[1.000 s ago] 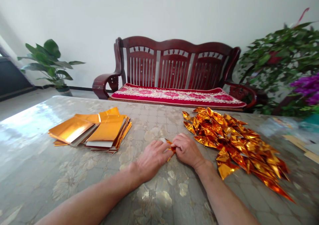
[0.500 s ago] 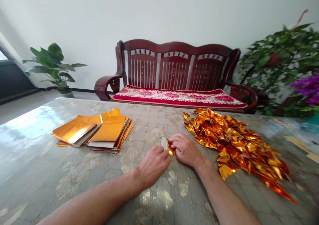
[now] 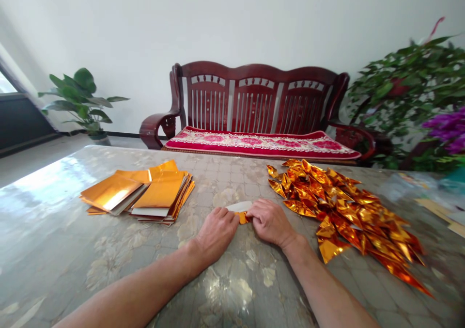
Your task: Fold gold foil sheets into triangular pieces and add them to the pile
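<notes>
between our two hands, near the middle of the table (image 3: 145,274), we have a foil sheet (image 3: 243,217), partly folded: a shiny gold band faces us, and a pale, matte flap shows beyond it, toward the far edge. our left hand (image 3: 217,233) closes its bent fingers narrowly on the sheet's left end; our right hand (image 3: 271,221) pinches the right end, fingers curled tight, the gold showing in the small gap between the hands.

to the left, toward the table's far left corner, we see the flat sheets (image 3: 158,190), smooth, square-cornered and fanned in loose stacks, gold on top with greyish undersides. to the right, a heap of folded pieces (image 3: 341,202) spreads from near the far edge toward the near right corner, all crinkled, pointed and mirror-bright. past it, toward the right edge, lie crumpled clear plastic (image 3: 407,185) and flat tan strips (image 3: 434,210).

under our forearms the tabletop is glossy, grey and flower-patterned. beyond the far edge stands a dark red slatted wooden bench (image 3: 254,90) with a red-and-white patterned runner (image 3: 261,143).
</notes>
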`<state>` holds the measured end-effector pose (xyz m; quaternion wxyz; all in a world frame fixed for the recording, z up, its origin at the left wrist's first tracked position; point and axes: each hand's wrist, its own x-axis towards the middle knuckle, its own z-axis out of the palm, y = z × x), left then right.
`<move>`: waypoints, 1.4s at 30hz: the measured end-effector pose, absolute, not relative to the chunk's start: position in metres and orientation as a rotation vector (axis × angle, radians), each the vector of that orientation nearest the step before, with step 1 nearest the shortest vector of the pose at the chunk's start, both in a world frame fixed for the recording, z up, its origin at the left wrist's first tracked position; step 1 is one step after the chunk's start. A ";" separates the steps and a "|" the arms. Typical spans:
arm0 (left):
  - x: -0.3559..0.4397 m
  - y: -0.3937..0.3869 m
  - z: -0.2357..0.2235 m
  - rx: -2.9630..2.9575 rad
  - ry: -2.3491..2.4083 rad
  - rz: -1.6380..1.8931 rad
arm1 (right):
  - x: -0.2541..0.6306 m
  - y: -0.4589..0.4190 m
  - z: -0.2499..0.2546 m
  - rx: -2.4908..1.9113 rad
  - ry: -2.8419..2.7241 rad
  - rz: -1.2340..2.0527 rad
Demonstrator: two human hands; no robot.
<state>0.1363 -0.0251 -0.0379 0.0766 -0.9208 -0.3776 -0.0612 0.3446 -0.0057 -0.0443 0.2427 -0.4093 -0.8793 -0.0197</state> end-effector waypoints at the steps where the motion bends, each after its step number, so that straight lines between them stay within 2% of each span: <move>1: 0.137 -0.026 -0.038 -2.758 -1.133 -0.181 | 0.345 -0.005 -0.045 -1.121 -2.394 -0.042; 14: 0.144 -0.033 -0.038 -2.785 -1.115 -0.165 | 0.348 0.009 -0.047 -1.145 -2.318 0.195; 22: 0.141 -0.032 -0.035 -2.869 -1.161 -0.251 | 0.348 0.014 -0.051 -1.164 -2.278 0.256; 31: 0.152 -0.031 -0.037 -2.836 -1.161 -0.187 | 0.347 0.010 -0.048 -1.223 -2.302 0.225; 42: 0.153 -0.031 -0.036 -2.829 -1.178 -0.188 | 0.352 0.011 -0.045 -1.156 -2.313 0.349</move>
